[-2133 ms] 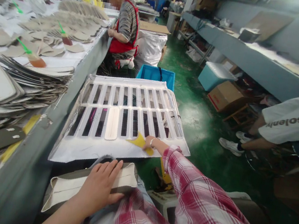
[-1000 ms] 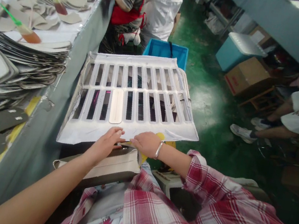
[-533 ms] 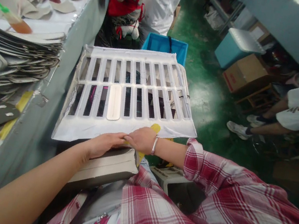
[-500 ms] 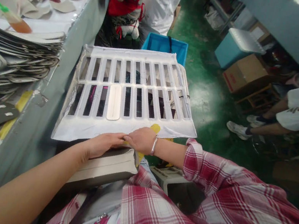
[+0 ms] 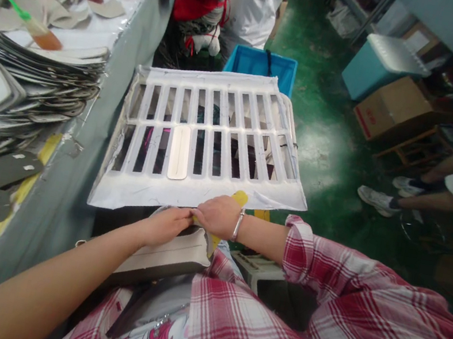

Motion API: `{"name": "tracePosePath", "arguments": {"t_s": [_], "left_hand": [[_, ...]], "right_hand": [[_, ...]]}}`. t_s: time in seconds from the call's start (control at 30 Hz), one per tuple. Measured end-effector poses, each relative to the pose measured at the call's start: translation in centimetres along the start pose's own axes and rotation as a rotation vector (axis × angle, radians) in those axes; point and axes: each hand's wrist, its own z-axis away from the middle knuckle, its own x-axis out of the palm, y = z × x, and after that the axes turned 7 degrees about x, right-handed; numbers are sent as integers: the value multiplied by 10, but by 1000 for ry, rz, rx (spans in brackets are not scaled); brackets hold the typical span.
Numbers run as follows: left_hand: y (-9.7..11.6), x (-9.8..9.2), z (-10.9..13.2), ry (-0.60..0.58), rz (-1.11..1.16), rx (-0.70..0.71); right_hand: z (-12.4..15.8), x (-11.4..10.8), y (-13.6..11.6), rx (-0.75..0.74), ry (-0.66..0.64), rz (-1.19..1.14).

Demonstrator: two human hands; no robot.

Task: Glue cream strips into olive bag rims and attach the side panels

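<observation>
A beige, leather-like piece (image 5: pixel 170 250) with a stitched or scored line and a darker grey side lies across my lap. My left hand (image 5: pixel 166 225) rests over its far edge with fingers closed at that edge; the fingertips are partly hidden. Beside it, touching its fingertips, is my right hand (image 5: pixel 218 215), closed, with a bracelet at the wrist. A yellow flat thing (image 5: pixel 241 198) sticks out above and below the right hand, its kind unclear. Just beyond both hands stands a white slotted rack (image 5: pixel 200 191), with one white rounded strip (image 5: pixel 180 152) lying across its front row.
On the left a table (image 5: pixel 134 30) bears a stack of dark-edged panels (image 5: pixel 49 80), beige cut pieces and glue bottles with green nozzles (image 5: pixel 42 35). A blue crate (image 5: pixel 262 64) and a seated person in a red apron are beyond the rack. Boxes (image 5: pixel 395 108) and another person's legs are at right.
The whole view has shifted slightly, so the rack and table appear further right. My left hand is a little more bent over the beige piece's edge; my right hand stays beside it.
</observation>
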Motion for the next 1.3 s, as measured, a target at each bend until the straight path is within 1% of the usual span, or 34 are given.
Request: {"name": "tracePosePath", "arguments": {"t_s": [0.1, 0.23, 0.33, 0.47, 0.5, 0.63, 0.7, 0.77, 0.87, 1.03, 1.17, 1.3], "left_hand": [[3, 4, 4, -9, -123, -6], [8, 10, 9, 3, -231, -56], [14, 16, 13, 23, -312, -109], [24, 26, 18, 24, -444, -220], [26, 29, 19, 37, -478, -220], [30, 43, 21, 143, -610, -133], [30, 48, 22, 168, -660, -152], [32, 51, 22, 162, -698, -184], [35, 55, 21, 148, -732, -195], [37, 52, 13, 133, -748, -177], [37, 46, 7, 76, -727, -162], [40, 46, -1, 54, -736, -112]], "right_hand": [[-1, 1, 1, -36, 26, 18], [0, 1, 1, -83, 43, 21], [2, 1, 1, -89, 35, 14], [7, 3, 1, -106, 25, 8], [8, 5, 1, -120, 29, 6], [12, 7, 4, -176, 41, -16], [11, 6, 6, -188, 14, -20], [9, 4, 8, -210, -29, -15], [4, 1, 14, -256, -79, -4], [-2, 0, 23, -300, -120, 37], [2, 3, 26, -266, -128, 15], [17, 7, 25, -125, -132, -46]]}}
